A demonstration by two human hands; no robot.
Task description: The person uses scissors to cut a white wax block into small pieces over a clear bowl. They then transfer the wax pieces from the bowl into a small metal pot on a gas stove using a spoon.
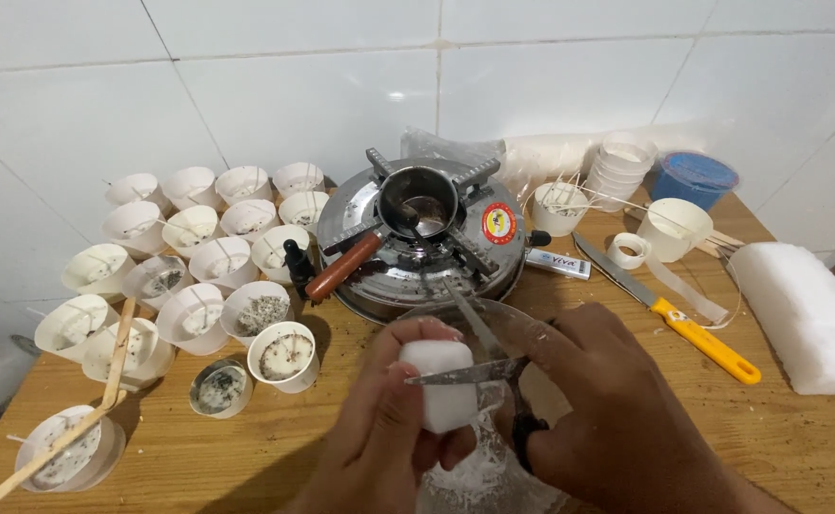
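Wooden table (246,447) against white tiled wall (294,86), gas stove (417,238) behind | white wax block (441,385), matte, rounded, low centre | left hand (379,428) clasped round it | right hand (617,409) closed on scissors (465,373), blades open, tips pointing left, long axis near horizontal across block

Stove (494,224) at back-centre of surface (246,447), small pot (419,198) w/ wooden handle on top. Approx two dozen white cups (198,247) clustered left, some w/ wicks. Dropper bottle (297,262) just left of stove. Yellow-handled knife (670,312) right, tape roll (629,250) near it. Blue tub (694,178) at back, white wax slab (808,314) far right.
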